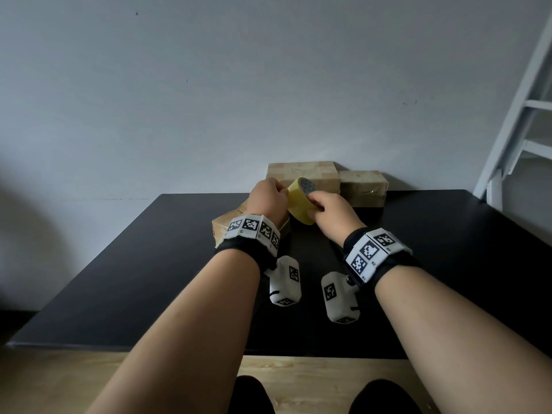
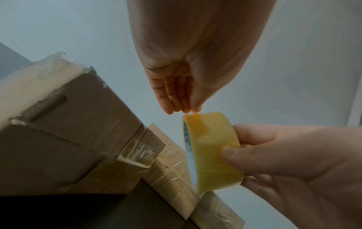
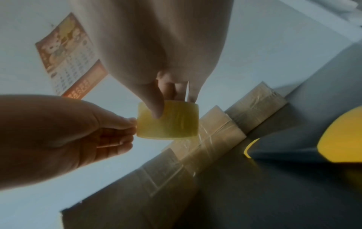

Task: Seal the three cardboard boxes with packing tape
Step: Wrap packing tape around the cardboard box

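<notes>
Three cardboard boxes [image 1: 303,174] on black table [image 1: 119,279] against grey wall [image 1: 209,85].

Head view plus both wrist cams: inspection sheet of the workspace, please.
Surface: black table, against a pale wall.
Job's things: yellow roll of packing tape held above the table; three brown cardboard boxes, one under the left wrist, two by the wall, all showing clear tape.
Clutter: yellow object on the table, kind unclear.
Grippers: right hand grips the roll; left hand fingers pinch at the roll's edge.
Cables: nothing seen.
Surroundings: white ladder-like frame; wall calendar; wooden floor.
</notes>
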